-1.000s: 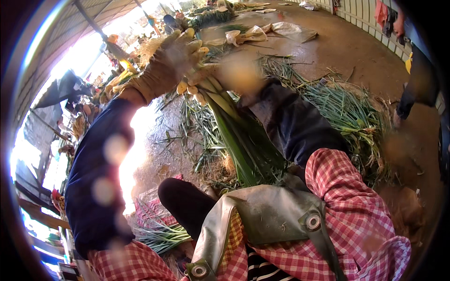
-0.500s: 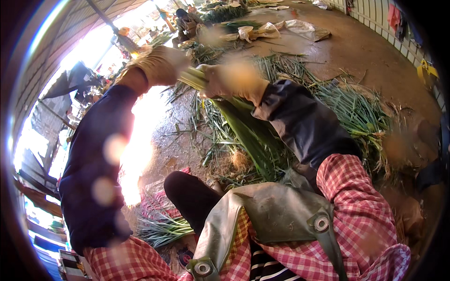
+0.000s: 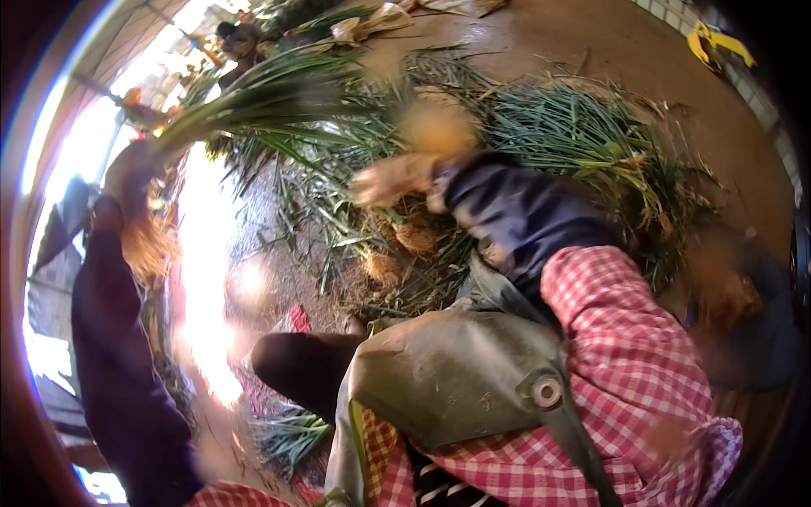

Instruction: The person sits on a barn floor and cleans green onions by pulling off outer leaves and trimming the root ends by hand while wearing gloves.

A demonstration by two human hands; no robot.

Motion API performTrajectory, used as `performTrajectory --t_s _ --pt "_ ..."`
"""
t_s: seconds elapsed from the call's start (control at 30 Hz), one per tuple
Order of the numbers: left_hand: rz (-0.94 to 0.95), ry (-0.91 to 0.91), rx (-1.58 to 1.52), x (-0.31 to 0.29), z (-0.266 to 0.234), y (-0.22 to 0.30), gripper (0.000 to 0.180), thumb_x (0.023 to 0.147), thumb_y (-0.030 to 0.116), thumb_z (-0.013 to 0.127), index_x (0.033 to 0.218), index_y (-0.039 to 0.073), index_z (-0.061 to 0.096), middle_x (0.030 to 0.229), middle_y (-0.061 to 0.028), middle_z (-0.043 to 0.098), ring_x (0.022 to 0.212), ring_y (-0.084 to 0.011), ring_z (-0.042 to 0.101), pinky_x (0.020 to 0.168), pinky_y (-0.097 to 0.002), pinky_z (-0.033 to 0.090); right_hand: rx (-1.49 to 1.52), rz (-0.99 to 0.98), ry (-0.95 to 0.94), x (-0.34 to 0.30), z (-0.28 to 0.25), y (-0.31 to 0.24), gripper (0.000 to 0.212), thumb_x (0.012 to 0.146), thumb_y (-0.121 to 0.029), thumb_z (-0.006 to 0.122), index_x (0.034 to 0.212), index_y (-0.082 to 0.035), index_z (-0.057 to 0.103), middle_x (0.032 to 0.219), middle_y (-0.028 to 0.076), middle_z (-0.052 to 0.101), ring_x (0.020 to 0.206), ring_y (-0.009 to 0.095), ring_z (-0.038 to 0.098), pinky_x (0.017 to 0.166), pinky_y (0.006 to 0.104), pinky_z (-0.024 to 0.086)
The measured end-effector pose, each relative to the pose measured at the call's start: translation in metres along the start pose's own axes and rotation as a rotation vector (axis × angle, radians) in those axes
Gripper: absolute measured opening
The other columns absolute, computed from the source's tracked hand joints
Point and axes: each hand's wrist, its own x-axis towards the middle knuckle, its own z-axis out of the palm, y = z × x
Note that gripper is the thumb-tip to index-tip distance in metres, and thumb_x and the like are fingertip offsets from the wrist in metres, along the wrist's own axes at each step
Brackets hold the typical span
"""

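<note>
My left hand (image 3: 133, 179), gloved and blurred, is closed round a bunch of green onions (image 3: 270, 97) at the far left. Its long leaves sweep away to the right, and the pale roots (image 3: 150, 245) hang below the hand. My right hand (image 3: 395, 179), also gloved, is over the middle of the pile with its fingers stretched out to the left and nothing seen in them. Just below it, root clumps (image 3: 416, 235) of other green onions show among loose leaves.
A large heap of green onions (image 3: 557, 127) lies to the right on the wet brown floor (image 3: 541, 34). A smaller bunch (image 3: 291, 435) rests beside my bent knee (image 3: 296, 363). A pale sack (image 3: 372, 21) lies at the back. Another person (image 3: 241, 42) is far left.
The bunch, held between both hands before, has swung left and up in my left hand, leaves now pointing right. My right hand has let go and moved down over the pile.
</note>
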Motion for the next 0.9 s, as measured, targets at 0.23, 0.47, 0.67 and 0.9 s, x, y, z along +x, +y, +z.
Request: performTrajectory --t_s 0.23,0.47,0.67,0.9 --pt "0.010 -0.251 -0.417 -0.014 0.133 0.103 0.021 0.065 0.009 0.067 0.083 0.000 0.062 0.069 -0.0050 0.058 0.065 -0.0154 0.057 0.059 -0.0296 0.048 1.629 -0.266 0.515 0.085 -0.001 -0.113 0.059 0.081 -0.029 0.061 0.127 0.000 0.037 0.117 0.017 0.052 0.109 0.032 0.050 0.090 0.0362 0.044" --pt "-0.075 -0.481 -0.092 -0.012 0.128 0.152 0.029 0.068 0.021 0.068 0.091 0.003 0.064 0.083 -0.0181 0.065 0.079 -0.0302 0.063 0.072 -0.0377 0.050 1.565 -0.219 0.586 0.122 0.014 -0.129 0.035 0.079 -0.024 0.058 0.103 -0.001 0.046 0.098 0.015 0.055 0.092 0.030 0.054 0.079 0.0364 0.046" --pt "-0.119 -0.372 0.012 -0.001 0.138 0.143 0.034 0.058 0.021 0.074 0.088 0.006 0.067 0.083 -0.0170 0.066 0.080 -0.0306 0.064 0.074 -0.0378 0.050 1.145 -0.301 0.687 0.117 0.000 -0.133 0.017 0.076 -0.019 0.055 0.083 -0.003 0.054 0.081 0.013 0.059 0.076 0.028 0.058 0.071 0.0366 0.048" --pt "-0.214 -0.435 -0.017 -0.004 0.134 0.121 0.036 0.057 0.021 0.074 0.089 0.006 0.067 0.078 -0.0142 0.066 0.076 -0.0276 0.065 0.071 -0.0370 0.050 0.042 -0.503 0.135 0.088 0.057 -0.197 0.023 0.073 -0.028 0.058 0.081 -0.009 0.069 0.078 0.011 0.066 0.073 0.027 0.063 0.068 0.0365 0.049"
